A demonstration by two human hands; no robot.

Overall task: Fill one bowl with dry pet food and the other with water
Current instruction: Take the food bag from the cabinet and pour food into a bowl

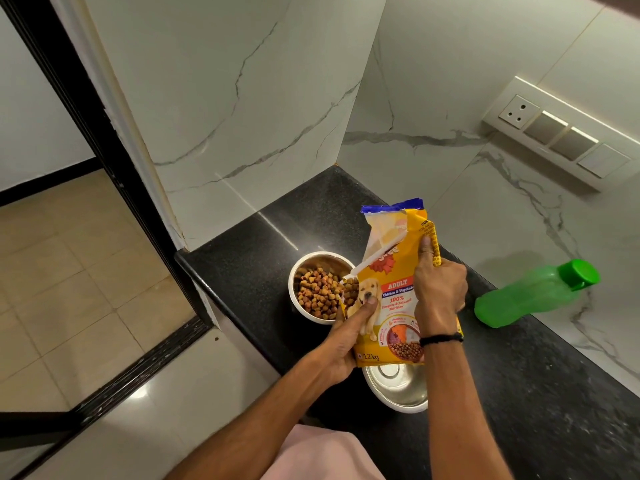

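Observation:
A yellow dog food bag (394, 289) is held over the black counter, its torn corner tipped toward the far steel bowl (301, 268). That bowl holds a heap of brown kibble (318, 292), and kibble shows at the bag's opening. My left hand (346, 337) grips the bag's lower left side, thumb on the front. My right hand (438, 282) clasps the bag's right edge. A second steel bowl (398, 389) sits nearer me, empty inside, partly hidden by the bag. A green water bottle (533, 294) with its cap on stands at the right by the wall.
The black granite counter (519, 393) runs along a white marble wall, ending in a corner behind the bowls. A switch panel (561, 133) is mounted on the wall at right. The counter's left edge drops to a tiled floor (86, 271) with a black door frame.

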